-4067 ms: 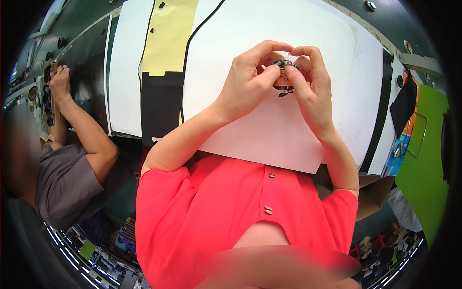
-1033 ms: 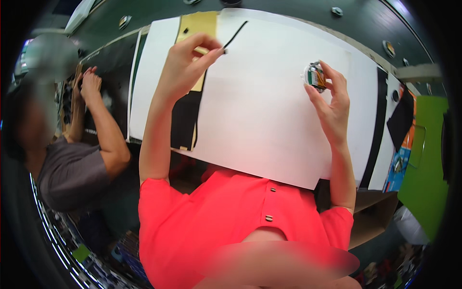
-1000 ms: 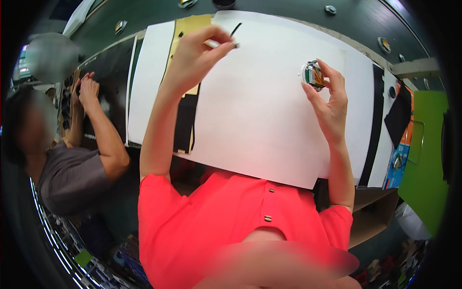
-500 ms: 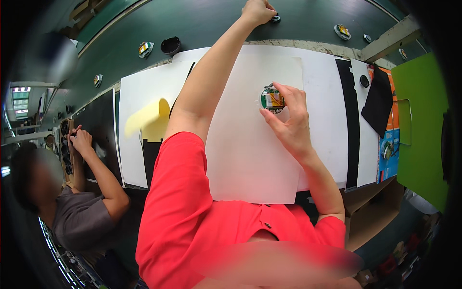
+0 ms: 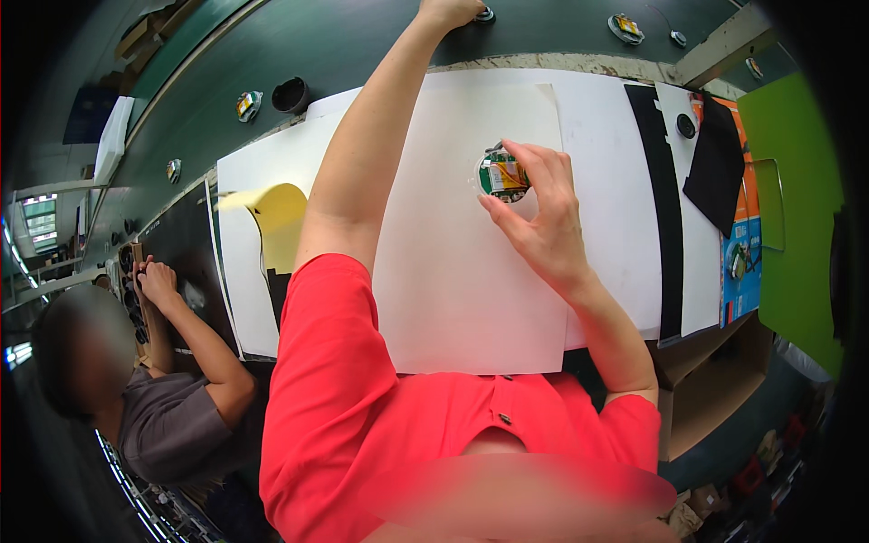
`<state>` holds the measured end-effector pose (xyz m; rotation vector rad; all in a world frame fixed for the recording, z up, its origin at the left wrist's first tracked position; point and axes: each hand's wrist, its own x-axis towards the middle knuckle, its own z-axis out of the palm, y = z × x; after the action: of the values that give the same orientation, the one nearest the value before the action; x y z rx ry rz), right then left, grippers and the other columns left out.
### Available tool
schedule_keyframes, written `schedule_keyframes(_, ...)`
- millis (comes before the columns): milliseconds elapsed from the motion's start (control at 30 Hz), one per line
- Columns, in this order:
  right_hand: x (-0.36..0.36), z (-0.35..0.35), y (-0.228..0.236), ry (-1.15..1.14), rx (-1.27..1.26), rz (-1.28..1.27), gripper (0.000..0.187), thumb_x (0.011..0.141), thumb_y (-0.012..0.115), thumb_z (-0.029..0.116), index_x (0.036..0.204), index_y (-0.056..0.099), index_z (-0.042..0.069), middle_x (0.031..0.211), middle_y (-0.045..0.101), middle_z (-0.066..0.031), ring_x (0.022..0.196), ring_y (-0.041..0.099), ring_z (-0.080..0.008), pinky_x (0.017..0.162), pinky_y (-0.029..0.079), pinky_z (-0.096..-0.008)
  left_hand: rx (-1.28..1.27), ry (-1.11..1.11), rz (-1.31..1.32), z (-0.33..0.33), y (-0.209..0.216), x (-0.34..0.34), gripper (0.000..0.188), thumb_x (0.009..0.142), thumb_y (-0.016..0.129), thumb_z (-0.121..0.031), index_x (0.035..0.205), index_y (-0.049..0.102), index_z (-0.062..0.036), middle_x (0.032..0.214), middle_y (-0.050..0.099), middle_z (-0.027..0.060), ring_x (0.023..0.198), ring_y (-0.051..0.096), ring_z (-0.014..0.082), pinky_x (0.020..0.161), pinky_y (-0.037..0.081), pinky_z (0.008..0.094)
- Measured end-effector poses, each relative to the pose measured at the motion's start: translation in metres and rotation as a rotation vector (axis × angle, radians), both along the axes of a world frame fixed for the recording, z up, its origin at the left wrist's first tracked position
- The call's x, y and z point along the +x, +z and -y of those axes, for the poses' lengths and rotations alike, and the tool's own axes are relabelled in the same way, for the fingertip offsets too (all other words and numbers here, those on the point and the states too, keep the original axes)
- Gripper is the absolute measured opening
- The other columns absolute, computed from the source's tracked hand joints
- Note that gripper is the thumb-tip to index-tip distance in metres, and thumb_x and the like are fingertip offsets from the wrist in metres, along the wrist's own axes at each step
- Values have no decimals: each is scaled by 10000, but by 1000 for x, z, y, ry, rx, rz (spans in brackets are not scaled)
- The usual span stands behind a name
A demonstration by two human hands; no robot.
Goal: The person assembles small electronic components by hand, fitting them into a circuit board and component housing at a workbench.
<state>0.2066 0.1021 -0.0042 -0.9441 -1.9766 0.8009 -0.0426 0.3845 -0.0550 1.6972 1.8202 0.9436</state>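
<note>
My right hand (image 5: 539,217) holds a small round clear-cased device (image 5: 501,175) with a green board and an orange part inside, just above the white paper sheet (image 5: 453,271). My left arm stretches far forward over the paper. My left hand (image 5: 445,11) rests on a small round part (image 5: 486,14) on the dark green belt (image 5: 362,45) at the top edge; whether it grips that part I cannot tell.
More small round parts (image 5: 626,25) and a black cup-shaped piece (image 5: 290,94) lie on the belt. Yellow (image 5: 276,217) and black sheets (image 5: 656,181) border the paper; a green panel (image 5: 797,226) stands at right. A co-worker (image 5: 154,398) sits at my left, hands on a dark surface.
My left hand left the yellow sheet and reached far forward to the belt. My right hand kept the round device and lowered it slightly toward the paper's middle.
</note>
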Motion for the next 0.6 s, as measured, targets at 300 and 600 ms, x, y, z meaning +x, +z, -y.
schedule_keyframes(300,2,-2,3,-41,-8,-1,552,796,803,69,1293,578,-18,1203,577,-145,1109,516,-304,940,497,-381,198,207,-144,13,0,13,254,783,747,-206,940,721,-7,920,731,225,894,720,383,824,565,445)
schedule_keyframes(600,6,5,9,-71,-91,-98,493,792,823,67,1216,576,24,1202,602,-117,1076,547,-274,895,512,-354,135,-127,279,158,67,38,263,990,577,-185,1101,694,24,1051,737,145,972,707,258,848,560,368)
